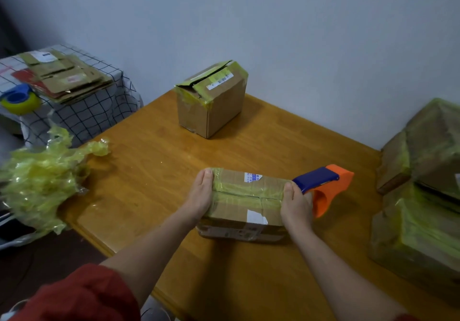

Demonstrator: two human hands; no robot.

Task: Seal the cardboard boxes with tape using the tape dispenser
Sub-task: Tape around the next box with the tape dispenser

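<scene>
A flat cardboard box (245, 205) lies on the wooden table (154, 171) in front of me, with yellowish tape along its top seam. My left hand (200, 196) rests flat against its left end, fingers straight. At the box's right end my right hand (296, 202) grips the blue handle of an orange tape dispenser (326, 188), thumb on the box's edge. A taller box (211, 99) stands at the back of the table, its top flaps slightly apart.
Taped boxes (420, 183) are stacked at the right edge. A heap of crumpled yellow tape (42, 181) lies at the left edge. A side table with a checked cloth (82, 111) holds flattened cardboard (64, 79) and a blue tape roll (18, 99).
</scene>
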